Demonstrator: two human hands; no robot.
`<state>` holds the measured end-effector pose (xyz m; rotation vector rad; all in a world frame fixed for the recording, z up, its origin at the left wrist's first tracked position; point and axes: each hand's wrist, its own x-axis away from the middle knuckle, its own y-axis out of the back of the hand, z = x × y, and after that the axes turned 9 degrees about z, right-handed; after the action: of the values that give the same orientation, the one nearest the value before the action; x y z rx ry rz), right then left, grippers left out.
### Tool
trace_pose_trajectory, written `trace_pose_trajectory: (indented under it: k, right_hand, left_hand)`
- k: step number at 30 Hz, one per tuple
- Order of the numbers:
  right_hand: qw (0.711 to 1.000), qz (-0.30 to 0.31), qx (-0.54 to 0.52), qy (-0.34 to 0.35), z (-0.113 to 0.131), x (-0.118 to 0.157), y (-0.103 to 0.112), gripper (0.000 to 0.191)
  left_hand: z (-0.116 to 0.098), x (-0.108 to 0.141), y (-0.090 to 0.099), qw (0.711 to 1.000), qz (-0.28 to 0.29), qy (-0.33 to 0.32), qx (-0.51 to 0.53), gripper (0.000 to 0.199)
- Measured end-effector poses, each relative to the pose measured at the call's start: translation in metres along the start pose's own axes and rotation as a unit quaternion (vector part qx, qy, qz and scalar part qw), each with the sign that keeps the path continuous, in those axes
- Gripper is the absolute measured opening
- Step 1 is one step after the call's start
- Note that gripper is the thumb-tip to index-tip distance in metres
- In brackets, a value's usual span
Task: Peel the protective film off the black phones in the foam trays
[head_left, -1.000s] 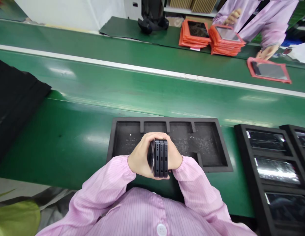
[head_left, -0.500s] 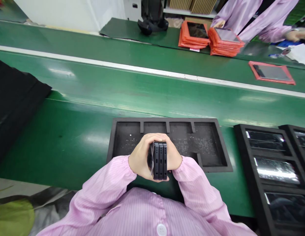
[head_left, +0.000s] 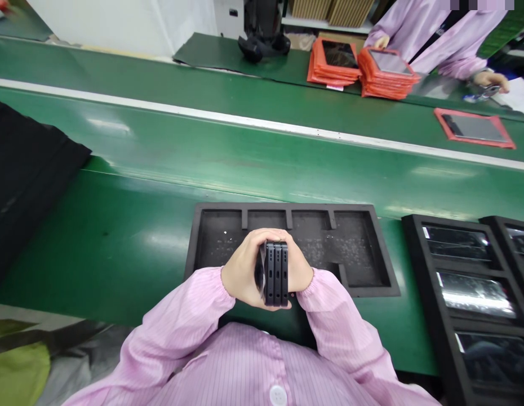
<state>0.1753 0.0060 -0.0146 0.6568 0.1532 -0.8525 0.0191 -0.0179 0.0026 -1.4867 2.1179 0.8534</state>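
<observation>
Several black phones (head_left: 277, 273) stand on edge, pressed side by side in one stack, with their port ends facing me. My left hand (head_left: 244, 270) wraps round the stack from the left, its fingers along the far side and below. From the right, my right hand (head_left: 299, 266) closes on the same stack. A clear film shows at the stack's left face. Just beyond and partly under my hands lies a black foam tray (head_left: 350, 242) with shallow compartments and short dividers; no phones show in its visible part.
Black trays (head_left: 433, 316) holding dark glossy phones lie at the right. Black cloth (head_left: 29, 175) covers the far left. Across the bench are red-wrapped stacks (head_left: 389, 76), a single wrapped tablet (head_left: 477, 128) and another person's hand (head_left: 492, 80).
My hands and the stack have barely moved, rising very slightly. Across the bench, the other person's hand has shifted left and holds a small object.
</observation>
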Motion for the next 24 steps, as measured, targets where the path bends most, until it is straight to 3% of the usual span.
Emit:
trace_pose_trajectory:
  k: [19, 24]
  right_hand:
    - [1.000, 0.008, -0.012, -0.014, -0.0085, 0.0031, -0.0008, 0.088]
    - [1.000, 0.011, 0.008, -0.013, -0.0094, 0.0041, -0.0034, 0.084]
  left_hand:
    - [0.0001, -0.0011, 0.0028, 0.999, 0.007, 0.039, 0.012, 0.095]
    - [0.0009, 0.0001, 0.0019, 1.000, 0.002, 0.023, 0.007, 0.096]
